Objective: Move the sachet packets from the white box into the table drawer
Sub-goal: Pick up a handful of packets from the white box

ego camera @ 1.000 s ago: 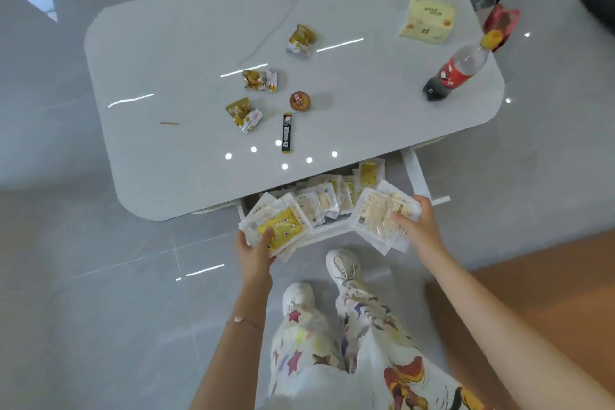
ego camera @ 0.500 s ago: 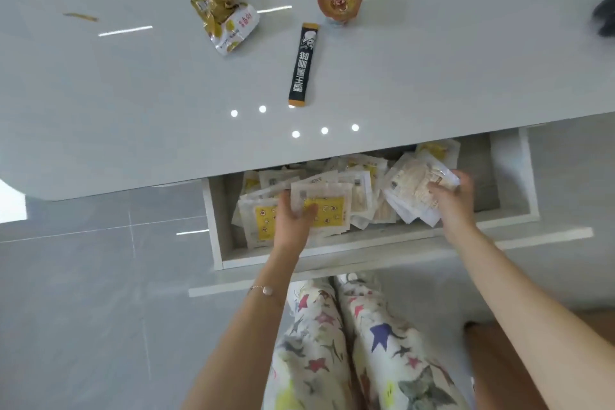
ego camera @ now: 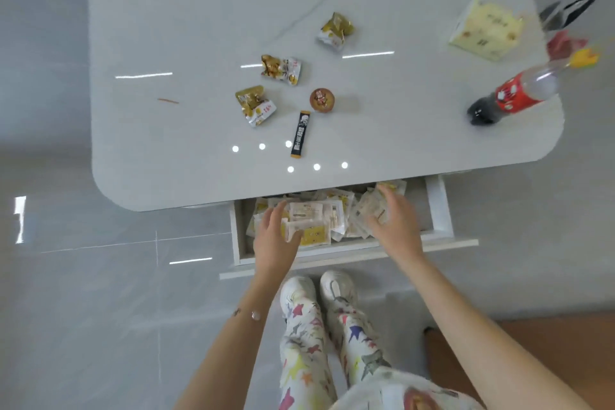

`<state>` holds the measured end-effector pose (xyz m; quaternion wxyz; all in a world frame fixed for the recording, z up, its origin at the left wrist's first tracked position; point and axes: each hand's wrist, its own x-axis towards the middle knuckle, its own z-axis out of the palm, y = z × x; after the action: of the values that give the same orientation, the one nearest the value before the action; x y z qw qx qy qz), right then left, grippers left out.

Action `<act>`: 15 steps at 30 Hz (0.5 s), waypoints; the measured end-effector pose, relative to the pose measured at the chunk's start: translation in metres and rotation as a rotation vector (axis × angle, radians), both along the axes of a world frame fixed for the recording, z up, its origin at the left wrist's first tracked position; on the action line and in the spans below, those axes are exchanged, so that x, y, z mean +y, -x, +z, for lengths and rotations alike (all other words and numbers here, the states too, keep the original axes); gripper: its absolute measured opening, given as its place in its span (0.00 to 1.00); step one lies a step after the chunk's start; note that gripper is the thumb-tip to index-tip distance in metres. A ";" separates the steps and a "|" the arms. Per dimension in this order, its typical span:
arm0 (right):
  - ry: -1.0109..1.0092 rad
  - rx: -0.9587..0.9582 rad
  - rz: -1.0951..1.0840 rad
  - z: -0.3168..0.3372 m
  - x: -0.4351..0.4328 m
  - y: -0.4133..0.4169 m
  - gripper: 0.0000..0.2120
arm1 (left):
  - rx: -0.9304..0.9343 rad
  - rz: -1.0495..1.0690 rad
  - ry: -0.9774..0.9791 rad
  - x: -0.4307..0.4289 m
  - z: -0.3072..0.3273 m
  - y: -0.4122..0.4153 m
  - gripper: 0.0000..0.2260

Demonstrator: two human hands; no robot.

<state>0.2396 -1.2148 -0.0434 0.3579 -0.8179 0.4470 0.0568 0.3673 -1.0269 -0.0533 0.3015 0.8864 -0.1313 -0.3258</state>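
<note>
Overhead, the head view looks down on a pale worktop (ego camera: 199,27) with its drawer (ego camera: 439,206) pulled out toward the person. The sachet packets (ego camera: 314,220) lie heaped inside the drawer, overlapping one another; the rear of the heap runs under the worktop edge and is hidden, so the count cannot be told. Print on the packets is blurred and unreadable.

The left hand (ego camera: 274,240) hangs over the left part of the heap, fingers loosely spread and empty, covering several packets beneath it. Whether its fingertips touch the packets cannot be told. The right hand (ego camera: 394,226) is over the right part of the heap, fingers apart and slightly curled, holding nothing; motion blur softens its outline, and contact with the packets below is unclear.

On the worktop stand three gold-and-white snack packs (ego camera: 281,68), a small round brown item (ego camera: 322,99) and a black stick pack (ego camera: 300,134), all apart from each other. A yellow box (ego camera: 484,30) sits near the far right corner, blurred. A bottle (ego camera: 514,95) with a red label leans in the wide-angle distortion at the right edge. Patterned trousers (ego camera: 306,353) and white shoes (ego camera: 336,286) show below the drawer front. The white box is not identifiable in this view.
</note>
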 end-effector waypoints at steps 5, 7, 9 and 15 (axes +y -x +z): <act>0.186 0.089 0.353 0.119 0.013 -0.022 0.30 | -0.171 -0.066 -0.086 0.026 0.114 -0.004 0.29; 0.239 0.130 0.440 0.156 0.019 -0.025 0.31 | -0.277 -0.128 -0.156 0.041 0.149 -0.003 0.30; 0.290 0.162 0.513 0.188 0.026 -0.028 0.31 | -0.350 -0.158 -0.203 0.056 0.179 -0.002 0.30; 0.396 0.145 0.740 0.261 0.067 -0.048 0.31 | -0.442 -0.126 -0.312 0.109 0.254 -0.001 0.31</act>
<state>0.2873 -1.1478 0.2175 0.1171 -0.9700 0.1494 0.1518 0.3688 -0.9174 0.2004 0.1047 0.9617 -0.1972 -0.1590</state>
